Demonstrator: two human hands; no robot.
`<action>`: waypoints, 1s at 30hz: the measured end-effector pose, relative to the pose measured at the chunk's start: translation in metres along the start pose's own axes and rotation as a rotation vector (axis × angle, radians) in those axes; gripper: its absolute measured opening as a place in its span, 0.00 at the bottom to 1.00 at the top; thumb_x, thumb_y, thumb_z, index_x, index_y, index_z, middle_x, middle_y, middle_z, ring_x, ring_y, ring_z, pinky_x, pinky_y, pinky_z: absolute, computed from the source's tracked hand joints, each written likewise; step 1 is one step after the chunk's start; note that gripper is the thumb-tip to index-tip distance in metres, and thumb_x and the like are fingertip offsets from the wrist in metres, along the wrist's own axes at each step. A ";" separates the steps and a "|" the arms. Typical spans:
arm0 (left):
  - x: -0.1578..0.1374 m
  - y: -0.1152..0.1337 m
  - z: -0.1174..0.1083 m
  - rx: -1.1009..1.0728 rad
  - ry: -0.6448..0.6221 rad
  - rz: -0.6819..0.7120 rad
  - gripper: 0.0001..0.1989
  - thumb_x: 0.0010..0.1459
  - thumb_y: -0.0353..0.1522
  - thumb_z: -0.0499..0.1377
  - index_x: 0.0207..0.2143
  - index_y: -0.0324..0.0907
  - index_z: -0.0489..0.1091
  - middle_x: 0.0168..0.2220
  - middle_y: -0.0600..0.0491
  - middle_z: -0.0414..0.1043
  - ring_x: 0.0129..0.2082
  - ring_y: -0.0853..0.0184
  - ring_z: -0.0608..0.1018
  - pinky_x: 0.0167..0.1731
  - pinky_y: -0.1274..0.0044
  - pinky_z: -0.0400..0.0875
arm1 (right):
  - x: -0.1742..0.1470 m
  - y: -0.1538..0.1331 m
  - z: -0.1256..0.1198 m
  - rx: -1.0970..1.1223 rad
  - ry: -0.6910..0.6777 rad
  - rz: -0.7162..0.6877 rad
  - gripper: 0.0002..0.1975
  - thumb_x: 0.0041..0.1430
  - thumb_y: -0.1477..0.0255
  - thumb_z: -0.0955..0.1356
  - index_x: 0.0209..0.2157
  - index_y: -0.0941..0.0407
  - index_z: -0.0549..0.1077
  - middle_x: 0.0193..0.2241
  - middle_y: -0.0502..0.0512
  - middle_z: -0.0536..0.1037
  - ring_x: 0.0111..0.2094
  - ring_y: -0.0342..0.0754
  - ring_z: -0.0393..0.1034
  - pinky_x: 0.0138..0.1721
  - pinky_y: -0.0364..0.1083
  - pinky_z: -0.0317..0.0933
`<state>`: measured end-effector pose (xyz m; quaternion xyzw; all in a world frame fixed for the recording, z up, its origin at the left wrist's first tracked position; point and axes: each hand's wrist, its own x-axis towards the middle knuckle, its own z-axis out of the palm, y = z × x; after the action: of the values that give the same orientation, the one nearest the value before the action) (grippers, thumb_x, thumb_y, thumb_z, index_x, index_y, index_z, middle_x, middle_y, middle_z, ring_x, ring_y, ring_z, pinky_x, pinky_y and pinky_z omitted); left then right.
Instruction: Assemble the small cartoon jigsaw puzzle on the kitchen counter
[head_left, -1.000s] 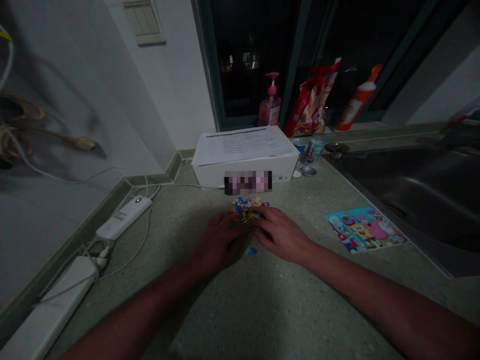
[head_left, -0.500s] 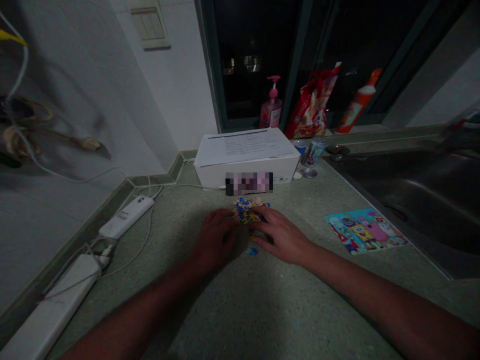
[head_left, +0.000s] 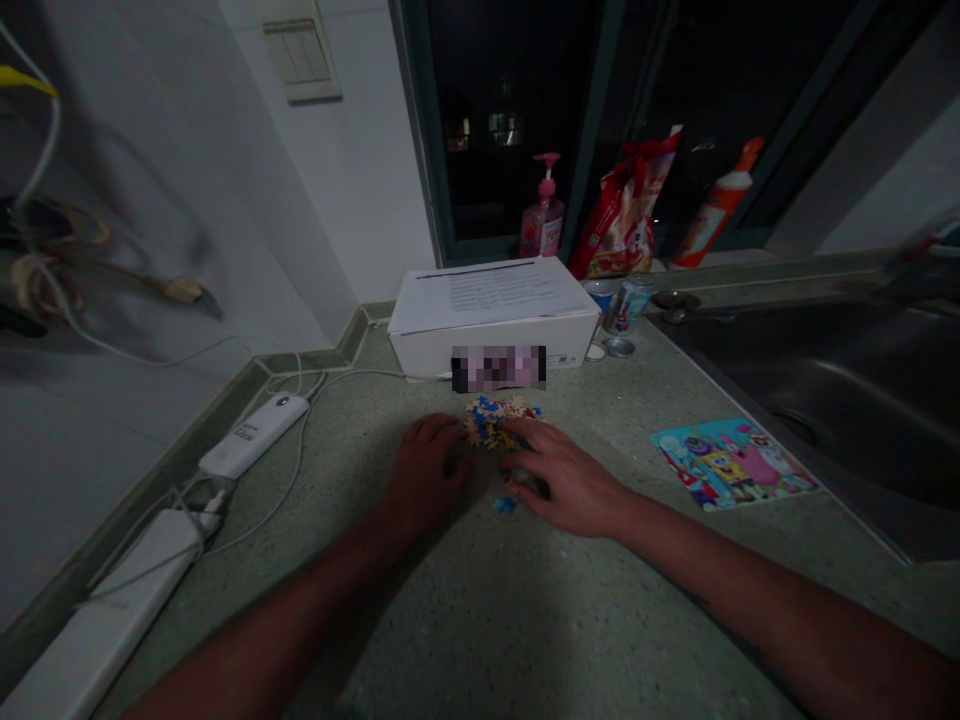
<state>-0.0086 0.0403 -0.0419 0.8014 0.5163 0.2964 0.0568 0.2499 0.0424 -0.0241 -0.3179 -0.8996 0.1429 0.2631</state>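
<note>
A small pile of jigsaw puzzle pieces [head_left: 491, 425], blue, yellow and tan, lies on the speckled counter between my hands. My left hand [head_left: 427, 465] rests at the left edge of the pile, its fingers loosely curved and holding nothing visible. Reaching in from the right, my right hand [head_left: 570, 478] covers part of the pile. A small dark-yellow puzzle piece [head_left: 508, 480] shows between its thumb and index fingertips. Just below them lies a blue cluster of pieces [head_left: 504, 505], apart from the pile. To the right is a colourful cartoon picture sheet [head_left: 735, 462], lying flat.
Behind the pile stands a white box [head_left: 491, 300] with a blurred-out item in front. A can [head_left: 630, 305] and lids sit beside it. The sink [head_left: 847, 390] is at right; a power strip [head_left: 112, 600], white adapter [head_left: 255, 435] and cables run along the left.
My right thumb and index finger have drawn slightly down toward me, and the small yellowish piece has come with them. My left hand has barely shifted left.
</note>
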 end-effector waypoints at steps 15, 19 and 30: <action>0.012 -0.006 0.009 0.180 -0.001 0.096 0.16 0.66 0.32 0.62 0.56 0.44 0.76 0.60 0.44 0.73 0.63 0.50 0.70 0.65 0.54 0.67 | -0.001 0.004 0.004 0.031 -0.026 -0.006 0.06 0.62 0.74 0.73 0.42 0.55 0.78 0.65 0.68 0.70 0.69 0.64 0.62 0.66 0.67 0.61; 0.015 -0.008 0.010 0.178 0.006 0.091 0.13 0.67 0.33 0.62 0.53 0.46 0.78 0.58 0.45 0.74 0.63 0.50 0.71 0.64 0.54 0.66 | -0.001 0.004 0.004 0.033 -0.035 -0.018 0.06 0.62 0.73 0.74 0.41 0.55 0.78 0.64 0.67 0.71 0.68 0.64 0.63 0.65 0.68 0.61; 0.018 -0.010 0.007 0.020 0.030 0.047 0.05 0.63 0.30 0.66 0.42 0.44 0.80 0.53 0.46 0.78 0.57 0.54 0.75 0.62 0.58 0.69 | 0.001 0.005 0.006 0.025 0.030 0.020 0.05 0.65 0.75 0.70 0.41 0.54 0.78 0.61 0.66 0.75 0.65 0.62 0.68 0.62 0.66 0.67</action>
<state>-0.0077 0.0621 -0.0437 0.8092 0.5013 0.3046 0.0339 0.2490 0.0465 -0.0307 -0.3255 -0.8905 0.1521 0.2792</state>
